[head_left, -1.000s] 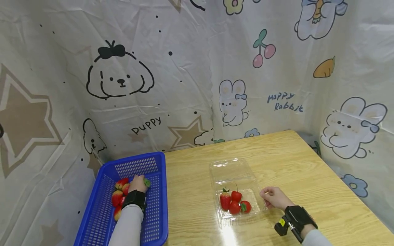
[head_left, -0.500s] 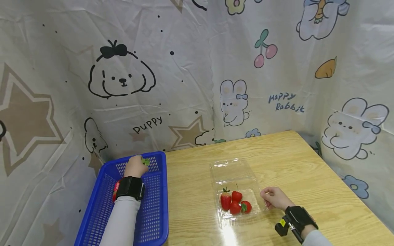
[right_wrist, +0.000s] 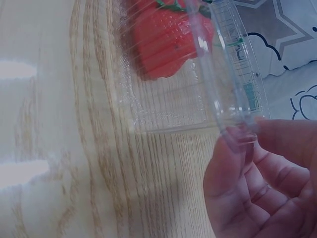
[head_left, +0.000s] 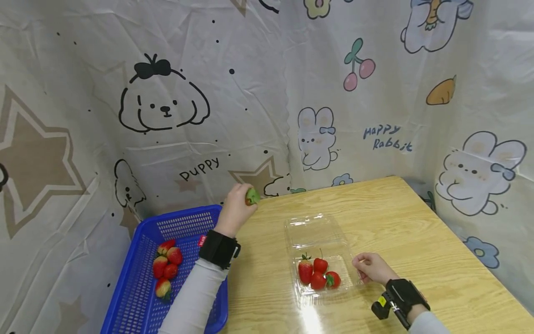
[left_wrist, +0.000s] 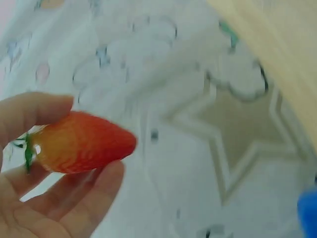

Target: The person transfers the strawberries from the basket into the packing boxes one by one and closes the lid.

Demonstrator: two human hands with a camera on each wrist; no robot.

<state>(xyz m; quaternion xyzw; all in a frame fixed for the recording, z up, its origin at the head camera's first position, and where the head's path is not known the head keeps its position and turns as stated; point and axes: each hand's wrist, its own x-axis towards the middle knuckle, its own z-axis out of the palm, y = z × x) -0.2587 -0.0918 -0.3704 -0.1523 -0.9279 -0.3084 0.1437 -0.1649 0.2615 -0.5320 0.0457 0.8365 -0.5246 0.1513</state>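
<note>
"Strawberry (head_left: 251, 196), head view 1st: held where?"

"Up in L hand (head_left: 237, 213), fingers curled round, seen nr table's far edge, just R of blue basket (head_left: 183, 225), leafy end twd cam"

"In basket?"

"5 more strawberries (head_left: 160, 267), bunched on L side, red w/ some yellowish patches; basket partly hidden by pale L sleeve (head_left: 193, 294)"

"R side?"

"Pinching clear plastic box (head_left: 314, 232) at its R edge w/ R hand (head_left: 372, 268), thumb + fingers together; lid laid back twd far side, 4 red fruits (head_left: 305, 272) in nr half, 2 w/ green leaves, 1 w/ long thin stem"

"Bkgd?"

"Pale cloth (head_left: 246, 102) w/ cartoon prints, behind wood table (head_left: 375, 208); black band (head_left: 219, 249) on L wrist, another on R"

"L wrist cam?"

"Closer on same strawberry: gripped btwn thumb + fingers of L hand, lying sideways, tip pointing R, stem end twd palm, yellow-orange nr stem, redder twd tip. Blurry behind: big star print on cloth, pale strip top R, bit of blue at R edge, too little shown to tell what"

"R wrist cam?"

"Thumb + fingertips of R hand clamped on box's clear rim; through plastic, red fruit w/ green leaves up top; wood grain below, white glare patches at L"
</note>
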